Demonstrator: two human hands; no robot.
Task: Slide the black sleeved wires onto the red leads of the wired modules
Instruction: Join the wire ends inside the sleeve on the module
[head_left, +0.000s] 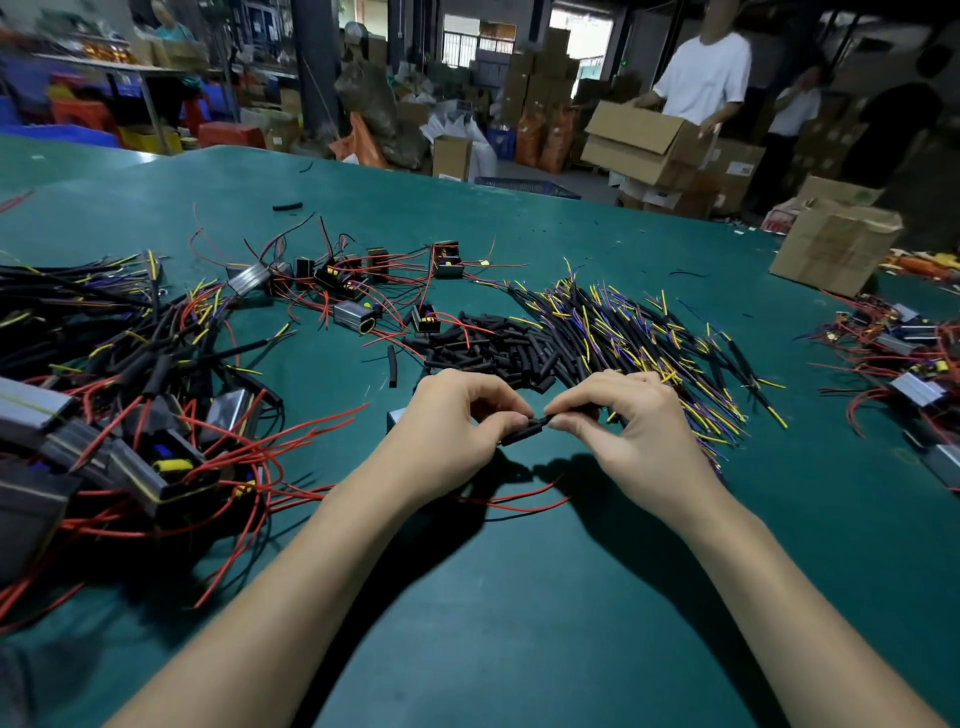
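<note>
Plainly the green bench (519, 597) is laid out so each stock sits in reach: finished modules (130, 457) heaped at the left, loose sleeved wires (639, 332) fanned at the right, and short black sleeves (493, 348) piled between them, just beyond the hands. Both hands meet at the middle, low over the bench, likely to steady fine work. The left hand (457, 421) pinches one end of a black sleeved wire (524, 430); the right hand (628, 415) pinches the other end, fingertips nearly touching. Red leads (519, 499) trail beneath the wrists, so the module in hand seems hidden behind the left hand.
</note>
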